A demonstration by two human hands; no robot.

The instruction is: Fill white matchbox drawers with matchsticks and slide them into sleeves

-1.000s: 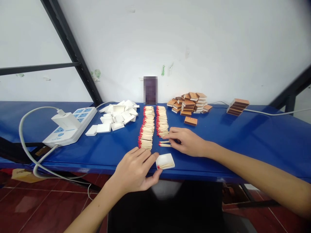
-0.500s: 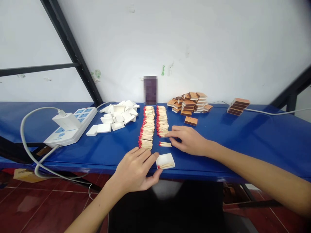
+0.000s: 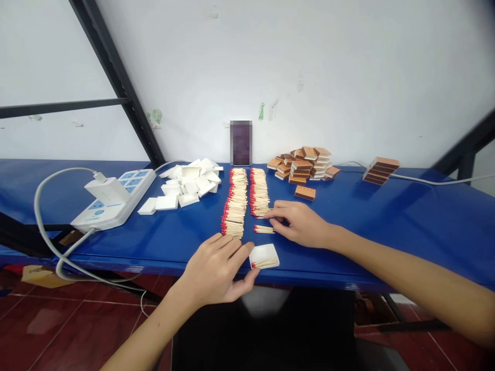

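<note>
My left hand (image 3: 220, 268) grips a white matchbox tray (image 3: 266, 252) at its left end, thumb and forefinger at its corners. Inside the tray a few red-tipped matches lie along the near side. The fingers of my right hand (image 3: 299, 224) are curled together at the near end of the right row of matches (image 3: 260, 190), touching the ends there. Just below those fingers a small separate group of matches (image 3: 264, 229) lies on the blue table. A longer left row of matches (image 3: 235, 201) runs beside it, its near end close to my left fingers.
White empty trays (image 3: 189, 183) are heaped at the left. Brown matchbox sleeves (image 3: 303, 165) are piled at the back right, with one matchbox (image 3: 305, 192) in front. A matchbox stack (image 3: 381, 170) stands farther right. A power strip (image 3: 116, 201) with cables lies left. A pixelated dark rectangle (image 3: 241, 143) leans against the wall.
The view has shifted very slightly. Both hands keep almost the same positions, the left at the tray and the right at the row of matches.
</note>
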